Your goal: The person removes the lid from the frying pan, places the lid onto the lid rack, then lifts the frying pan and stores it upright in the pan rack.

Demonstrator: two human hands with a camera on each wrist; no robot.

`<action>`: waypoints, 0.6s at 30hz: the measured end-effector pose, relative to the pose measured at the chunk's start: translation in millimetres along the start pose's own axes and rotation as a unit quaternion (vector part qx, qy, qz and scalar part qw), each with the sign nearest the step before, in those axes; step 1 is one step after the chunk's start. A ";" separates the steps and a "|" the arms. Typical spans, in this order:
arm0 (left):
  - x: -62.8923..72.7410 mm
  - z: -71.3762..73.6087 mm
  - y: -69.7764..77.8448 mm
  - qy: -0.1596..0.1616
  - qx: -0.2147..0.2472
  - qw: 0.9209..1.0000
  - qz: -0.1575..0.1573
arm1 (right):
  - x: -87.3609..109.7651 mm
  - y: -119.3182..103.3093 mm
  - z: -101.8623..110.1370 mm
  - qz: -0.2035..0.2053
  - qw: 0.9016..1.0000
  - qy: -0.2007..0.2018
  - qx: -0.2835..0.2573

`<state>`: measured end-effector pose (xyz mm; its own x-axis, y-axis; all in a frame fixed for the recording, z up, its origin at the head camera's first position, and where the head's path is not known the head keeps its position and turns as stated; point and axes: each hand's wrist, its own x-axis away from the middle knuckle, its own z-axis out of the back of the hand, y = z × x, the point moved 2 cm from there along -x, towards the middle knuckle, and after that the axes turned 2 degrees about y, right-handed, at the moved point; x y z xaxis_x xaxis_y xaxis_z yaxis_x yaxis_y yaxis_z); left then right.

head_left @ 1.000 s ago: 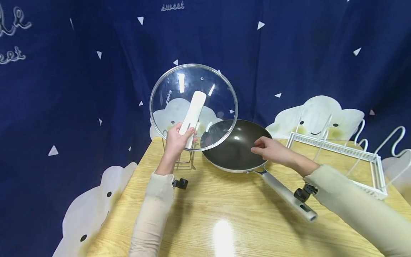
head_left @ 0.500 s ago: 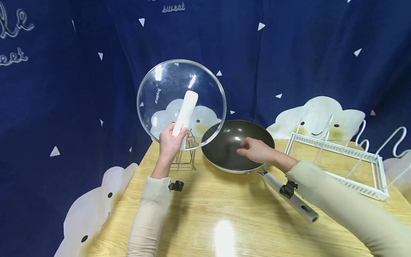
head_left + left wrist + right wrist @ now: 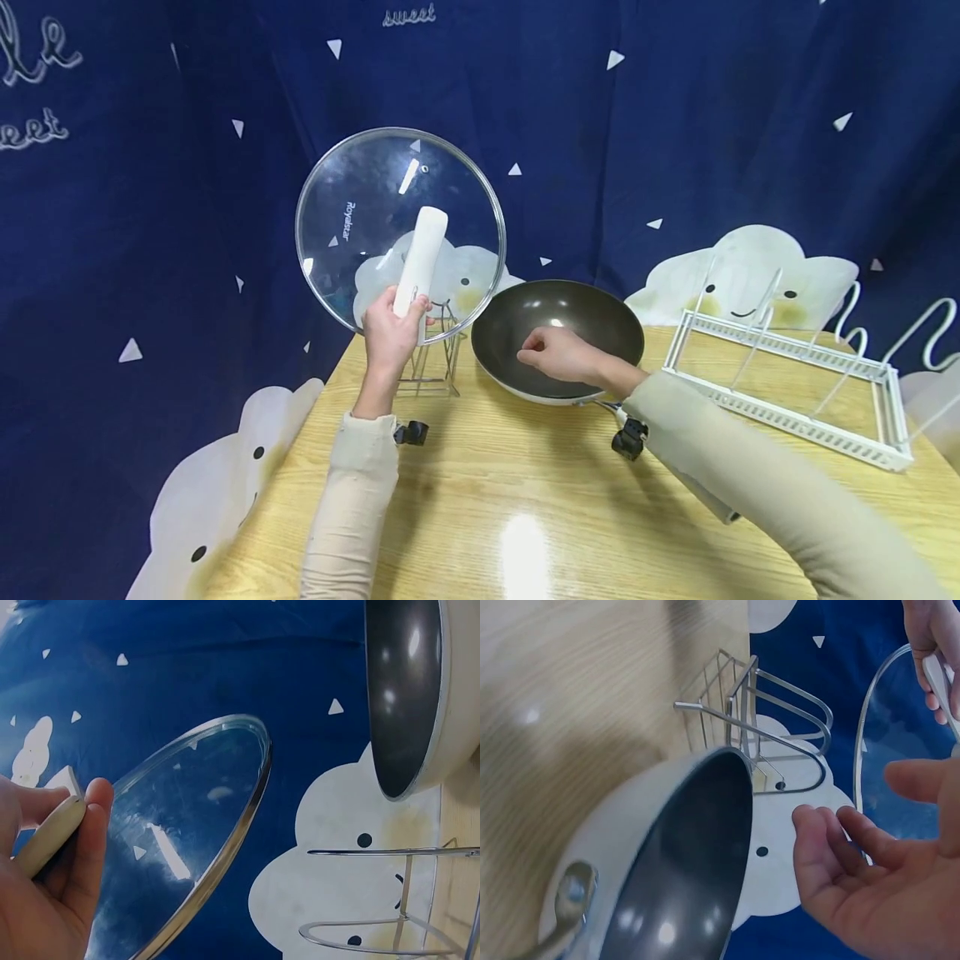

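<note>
My left hand [image 3: 390, 332] grips the white handle [image 3: 422, 258] of a round glass lid [image 3: 375, 192], which is raised above the table's back left with its face tilted toward me. In the left wrist view, fingers and thumb curl round that handle [image 3: 51, 836]. Over the frying pan [image 3: 510, 358], my right hand [image 3: 566, 357] hovers with loosely bent fingers and nothing between them, as the right wrist view also shows. Dark inside and pale outside, the pan stands on the table; my right sleeve covers most of its handle. A metal wire rack [image 3: 431, 367] stands behind and below the lid.
A white rack [image 3: 795, 425] with upright wire dividers stands on the right of the wooden table [image 3: 465, 517]. Behind the table hangs a dark blue curtain [image 3: 570, 108] with white cloud shapes.
The lid has moved left and slightly up in my left hand, away from over the pan. My right hand has moved left across the pan, and its sleeve now covers the pan handle.
</note>
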<state>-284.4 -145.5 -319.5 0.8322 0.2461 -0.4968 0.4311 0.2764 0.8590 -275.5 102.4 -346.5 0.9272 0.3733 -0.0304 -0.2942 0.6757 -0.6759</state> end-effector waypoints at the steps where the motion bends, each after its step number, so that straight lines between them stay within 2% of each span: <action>1: 0.1 0.3 -0.3 0.006 -0.010 1.000 -0.005 | -1.8 0.5 -2.7 -0.002 1.000 -0.004 -0.015; 6: -0.3 4.1 -1.5 0.036 -0.045 0.998 -0.019 | -12.5 2.9 -14.7 -0.011 0.997 -0.009 -0.080; 10: -1.7 6.8 -2.3 0.053 -0.071 0.996 -0.025 | -23.7 6.7 -23.8 -0.009 0.996 0.018 -0.090; 15: -4.5 12.3 -4.9 0.082 -0.134 0.987 -0.028 | -36.2 7.5 -35.2 -0.028 0.992 0.036 -0.116; 18: -5.8 16.3 -7.4 0.095 -0.150 0.984 -0.027 | -43.8 3.2 -43.2 -0.039 0.989 0.036 -0.141</action>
<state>-286.7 -164.2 -321.0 0.7178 0.3854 -0.5798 0.3273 0.5483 0.7696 -307.0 60.8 -379.1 0.9615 0.2745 -0.0152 -0.1544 0.4934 -0.8560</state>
